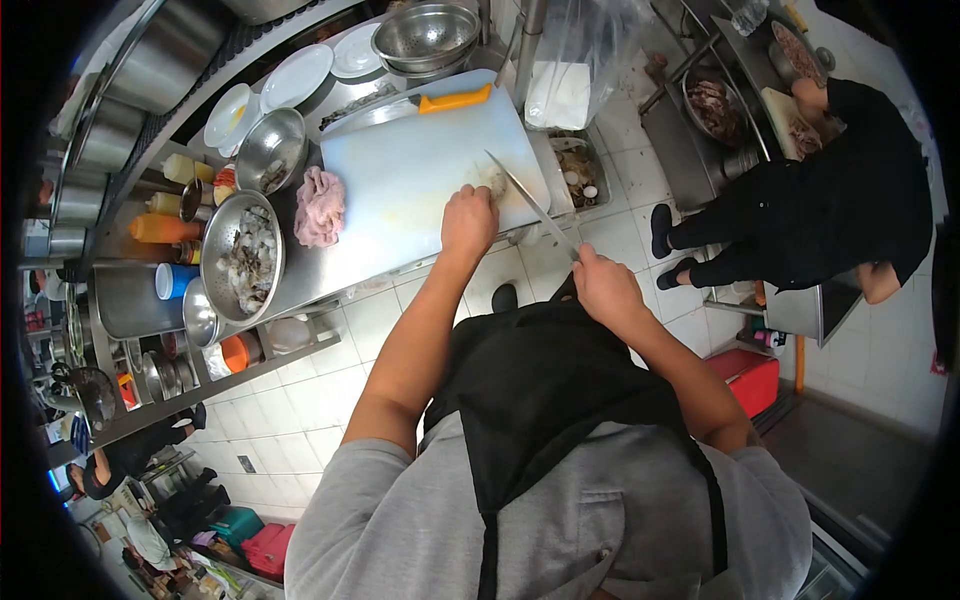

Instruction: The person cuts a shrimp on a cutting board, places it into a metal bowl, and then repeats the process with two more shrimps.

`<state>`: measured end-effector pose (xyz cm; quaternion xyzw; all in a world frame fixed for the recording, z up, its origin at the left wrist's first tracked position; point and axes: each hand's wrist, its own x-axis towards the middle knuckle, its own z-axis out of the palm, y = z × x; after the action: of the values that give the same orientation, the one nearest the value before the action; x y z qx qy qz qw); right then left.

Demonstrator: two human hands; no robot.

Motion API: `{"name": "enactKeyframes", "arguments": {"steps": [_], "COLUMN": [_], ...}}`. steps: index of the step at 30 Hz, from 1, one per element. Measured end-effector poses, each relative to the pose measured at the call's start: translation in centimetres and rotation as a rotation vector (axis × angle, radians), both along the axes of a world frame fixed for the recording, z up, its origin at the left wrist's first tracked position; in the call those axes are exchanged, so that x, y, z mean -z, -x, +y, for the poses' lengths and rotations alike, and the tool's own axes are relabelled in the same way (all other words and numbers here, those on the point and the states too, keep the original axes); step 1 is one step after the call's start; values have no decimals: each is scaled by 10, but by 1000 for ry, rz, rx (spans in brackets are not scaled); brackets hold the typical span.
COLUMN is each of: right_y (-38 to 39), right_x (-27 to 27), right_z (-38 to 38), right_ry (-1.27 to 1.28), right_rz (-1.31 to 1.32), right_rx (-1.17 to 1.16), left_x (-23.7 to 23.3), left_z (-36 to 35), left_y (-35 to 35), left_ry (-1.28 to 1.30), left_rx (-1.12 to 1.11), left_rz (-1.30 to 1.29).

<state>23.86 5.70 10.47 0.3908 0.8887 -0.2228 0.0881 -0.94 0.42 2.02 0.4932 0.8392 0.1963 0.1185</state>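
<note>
My right hand [607, 285] is wrapped around the handle of a long knife [532, 198], whose blade points up and left over the right end of the white cutting board [400, 175]. On the board, the closed fingers of my left hand [470, 222] press on what looks like a small greyish shrimp [497, 180], partly hidden by them and close to the blade. A large metal bowl [212, 265] full of shrimp stands to the left. Behind it, a second metal bowl [285, 122] holds a few. A crumpled pink cloth [320, 207] lies by the board's left edge.
An orange-handled knife [455, 98] lies along the board's back edge. Plates [297, 76] and colanders [425, 40] stand behind. Right of the board are a plastic bag [590, 60] and a scrap container [578, 172]. A co-worker in black [810, 190] works at the right.
</note>
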Motion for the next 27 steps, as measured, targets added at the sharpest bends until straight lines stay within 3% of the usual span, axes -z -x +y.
{"name": "enactKeyframes", "arguments": {"steps": [5,8,27], "right_y": [-8,-9,4], "right_x": [-6,-3,-14], "right_z": [13,17,10], "right_ry": [-27,-36,-86], "right_rz": [-2,-33,-173], "right_rx": [-21,-74,-237], "left_x": [-3,14,31], "left_z": [-15,-30,-26], "left_y": [11,11,5], "left_ry": [-155,-226,-389], "left_rx": [125,63,-5], "left_rz": [282,109,41]}}
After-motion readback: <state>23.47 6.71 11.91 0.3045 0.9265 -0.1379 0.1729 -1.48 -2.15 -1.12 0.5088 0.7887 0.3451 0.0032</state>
